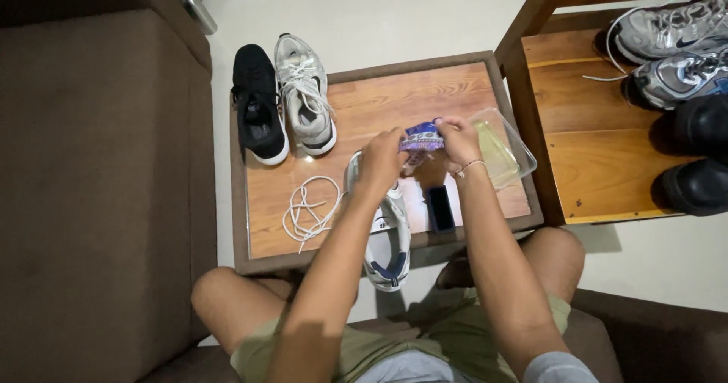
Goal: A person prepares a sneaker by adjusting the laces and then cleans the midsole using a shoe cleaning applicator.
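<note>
Both my hands meet over the low wooden table, holding a small blue and purple sachet between them. My left hand grips its left end and my right hand grips its right end, fingers pinched. Under my left forearm lies a white sneaker with dark blue trim, its heel hanging over the table's near edge. A loose white shoelace lies coiled on the table to the left of that sneaker.
A black sneaker and a grey sneaker stand at the table's far left. A clear plastic container and a dark phone sit by my right hand. A wooden rack at right holds more shoes. A brown sofa is at left.
</note>
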